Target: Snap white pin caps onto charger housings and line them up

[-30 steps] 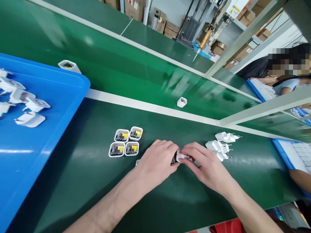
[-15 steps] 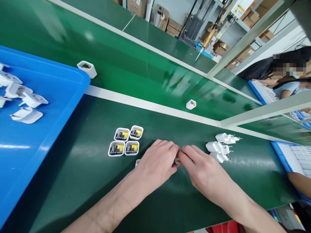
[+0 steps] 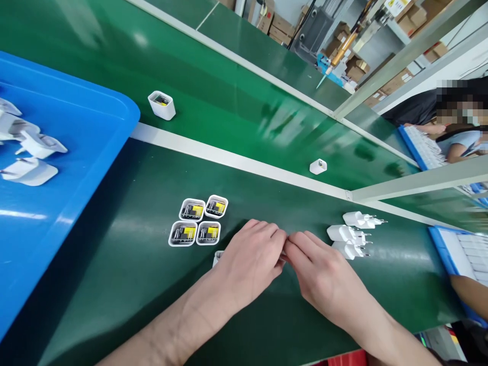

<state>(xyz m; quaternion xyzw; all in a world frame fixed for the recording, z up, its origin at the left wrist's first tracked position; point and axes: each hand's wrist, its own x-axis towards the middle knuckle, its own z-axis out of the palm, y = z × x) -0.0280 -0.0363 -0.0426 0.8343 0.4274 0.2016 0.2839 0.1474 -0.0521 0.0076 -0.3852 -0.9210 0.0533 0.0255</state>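
Note:
My left hand (image 3: pixel 257 254) and my right hand (image 3: pixel 318 264) meet over the green bench, fingertips pinched together around a small white charger part, mostly hidden by the fingers. Left of them, several open white charger housings (image 3: pixel 183 234) stand grouped, with black and yellow components inside. Another white housing (image 3: pixel 217 257) is partly covered by my left hand. To the right of my right hand, several white chargers with two-pin plugs (image 3: pixel 348 234) lie on their sides in a cluster.
A blue tray (image 3: pixel 95 168) at left holds white plug covers (image 3: pixel 32 171). Beyond a pale rail (image 3: pixel 229 160), a green belt carries one open housing (image 3: pixel 162 107) and another white housing (image 3: pixel 318 166). A metal post (image 3: pixel 415 185), another blue tray (image 3: pixel 444 254) and a person's arm (image 3: pixel 468 294) are at right.
Both housings on the green belt have shifted to the right. My hands stay together, and the white part between them shows less. The view has moved slightly.

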